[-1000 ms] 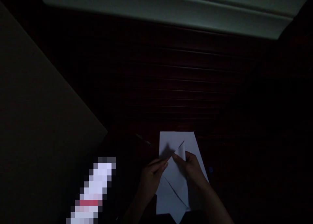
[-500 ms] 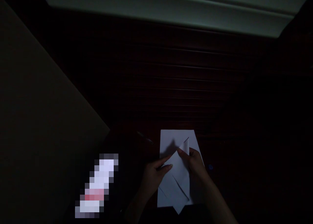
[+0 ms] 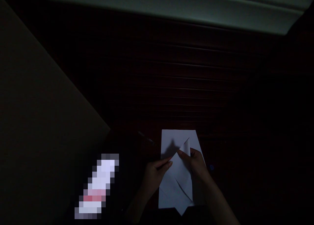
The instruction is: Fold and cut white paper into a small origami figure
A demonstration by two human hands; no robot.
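Note:
A folded sheet of white paper (image 3: 180, 169) is held in both hands, its narrow tip pointing up and to the right. My left hand (image 3: 157, 174) pinches its left edge between thumb and fingers. On the right edge, my right hand (image 3: 195, 161) grips it, thumb lying across the front near the top and fingers mostly behind. A diagonal crease or flap edge runs down the lower part of the folded paper. Beneath lies a flat white sheet (image 3: 169, 136), catching the hands' shadow; a pointed white corner juts past its near edge.
A pen (image 3: 146, 137) lies left of the flat sheet on the dark surface. A small blue object (image 3: 211, 167) is to the right. At lower left glows a blurred-out bright screen-like shape (image 3: 100, 182). Dark slats (image 3: 171, 76) rise behind, below a pale ledge (image 3: 171, 12).
My left thumb has shifted up slightly and closed nearer to the fingers on the paper's left edge. The lower part of the folded paper has swung slightly right.

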